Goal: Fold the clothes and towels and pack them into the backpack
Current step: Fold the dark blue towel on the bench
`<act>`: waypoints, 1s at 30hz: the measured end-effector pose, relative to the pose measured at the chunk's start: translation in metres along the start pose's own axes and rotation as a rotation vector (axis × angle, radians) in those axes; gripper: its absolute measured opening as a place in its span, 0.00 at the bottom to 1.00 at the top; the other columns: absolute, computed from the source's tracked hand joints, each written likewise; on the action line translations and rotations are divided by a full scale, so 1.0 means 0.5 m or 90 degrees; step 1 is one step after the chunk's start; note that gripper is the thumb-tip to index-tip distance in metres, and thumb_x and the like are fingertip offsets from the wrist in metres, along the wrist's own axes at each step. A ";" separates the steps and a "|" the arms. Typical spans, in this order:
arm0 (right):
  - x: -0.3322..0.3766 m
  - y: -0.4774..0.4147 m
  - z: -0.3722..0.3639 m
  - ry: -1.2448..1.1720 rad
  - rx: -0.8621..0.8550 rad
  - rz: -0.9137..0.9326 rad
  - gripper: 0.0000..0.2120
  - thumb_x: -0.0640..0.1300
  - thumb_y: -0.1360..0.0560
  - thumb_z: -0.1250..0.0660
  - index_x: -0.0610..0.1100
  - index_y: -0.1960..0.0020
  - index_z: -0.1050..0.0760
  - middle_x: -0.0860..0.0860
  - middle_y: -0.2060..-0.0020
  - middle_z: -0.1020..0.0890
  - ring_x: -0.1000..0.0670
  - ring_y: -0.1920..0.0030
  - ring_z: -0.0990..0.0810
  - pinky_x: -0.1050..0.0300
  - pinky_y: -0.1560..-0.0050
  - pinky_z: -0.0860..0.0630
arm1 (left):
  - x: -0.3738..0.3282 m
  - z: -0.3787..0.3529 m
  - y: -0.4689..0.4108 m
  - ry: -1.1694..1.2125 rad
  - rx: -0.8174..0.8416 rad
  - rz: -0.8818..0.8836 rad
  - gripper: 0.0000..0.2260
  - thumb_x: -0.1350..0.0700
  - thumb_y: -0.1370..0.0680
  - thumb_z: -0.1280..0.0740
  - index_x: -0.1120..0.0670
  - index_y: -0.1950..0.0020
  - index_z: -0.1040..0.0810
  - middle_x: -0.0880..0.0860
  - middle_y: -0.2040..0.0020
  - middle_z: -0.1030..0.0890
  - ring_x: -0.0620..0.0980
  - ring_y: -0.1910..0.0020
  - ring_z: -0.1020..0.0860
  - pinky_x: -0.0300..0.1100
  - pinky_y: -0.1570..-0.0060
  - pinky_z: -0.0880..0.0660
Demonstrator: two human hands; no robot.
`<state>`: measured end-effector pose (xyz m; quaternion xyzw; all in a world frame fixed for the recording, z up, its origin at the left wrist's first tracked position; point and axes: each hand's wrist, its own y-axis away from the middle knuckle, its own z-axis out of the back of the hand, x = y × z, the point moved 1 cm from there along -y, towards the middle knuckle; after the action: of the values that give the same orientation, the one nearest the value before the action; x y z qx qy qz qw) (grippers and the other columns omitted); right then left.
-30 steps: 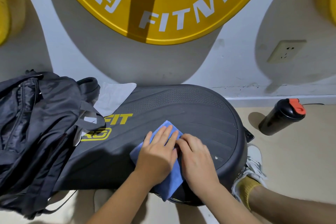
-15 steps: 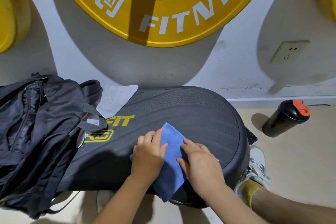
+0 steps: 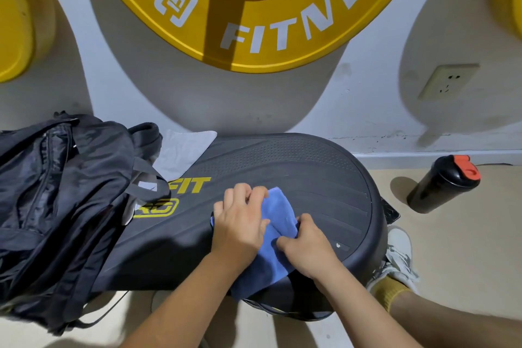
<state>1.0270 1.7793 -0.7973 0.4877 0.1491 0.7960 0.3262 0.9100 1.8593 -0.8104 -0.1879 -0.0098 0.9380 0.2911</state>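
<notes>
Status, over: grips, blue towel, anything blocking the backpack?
Left grip holds blue towel far edge; right grip pinches near fold. Towel half-folded on black platform, unpacked. Backpack left, nothing between.

Blue towel [image 3: 278,224] on platform [image 3: 296,167]: left hand [image 3: 240,224] curled over its 11 o'clock edge, right hand [image 3: 309,250] pinching a fold at 4 o'clock. From the towel: backpack [image 3: 65,200] at 9, white cloth [image 3: 183,152] at 11, bottle [image 3: 440,183] on floor at 2.
</notes>
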 end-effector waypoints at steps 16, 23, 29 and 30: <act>0.012 0.052 0.046 0.347 0.061 0.278 0.41 0.57 0.35 0.27 0.66 0.28 0.46 0.57 0.26 0.52 0.50 0.26 0.48 0.46 0.33 0.36 | 0.007 0.049 0.113 -0.050 0.219 -0.082 0.17 0.54 0.24 0.41 0.50 0.35 0.28 0.47 0.35 0.25 0.49 0.35 0.28 0.47 0.42 0.27; -0.011 0.055 0.028 0.694 0.096 0.554 0.21 0.44 0.27 0.39 0.50 0.35 0.35 0.51 0.48 0.20 0.46 0.46 0.22 0.51 0.29 0.40 | 0.013 0.080 0.105 0.120 0.360 -0.047 0.08 0.56 0.31 0.42 0.50 0.55 0.26 0.47 0.55 0.18 0.47 0.54 0.23 0.44 0.53 0.25; -0.024 0.022 0.082 0.389 0.183 0.406 0.06 0.52 0.27 0.32 0.56 0.51 0.25 0.57 0.61 0.21 0.56 0.62 0.26 0.59 0.57 0.28 | 0.075 0.095 0.136 0.297 0.283 0.133 0.12 0.53 0.35 0.27 0.43 0.54 0.22 0.39 0.59 0.19 0.38 0.58 0.22 0.36 0.55 0.24; -0.027 0.011 0.083 0.340 0.188 0.375 0.05 0.52 0.28 0.30 0.58 0.53 0.25 0.58 0.61 0.21 0.57 0.62 0.26 0.60 0.55 0.27 | 0.085 0.088 0.143 0.348 0.264 0.160 0.13 0.54 0.36 0.24 0.44 0.54 0.22 0.40 0.59 0.19 0.38 0.60 0.22 0.37 0.55 0.25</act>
<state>1.0655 1.7629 -0.7838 0.3274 0.1948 0.9238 -0.0390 0.8233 1.8272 -0.7931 -0.3684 0.2816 0.8638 0.1972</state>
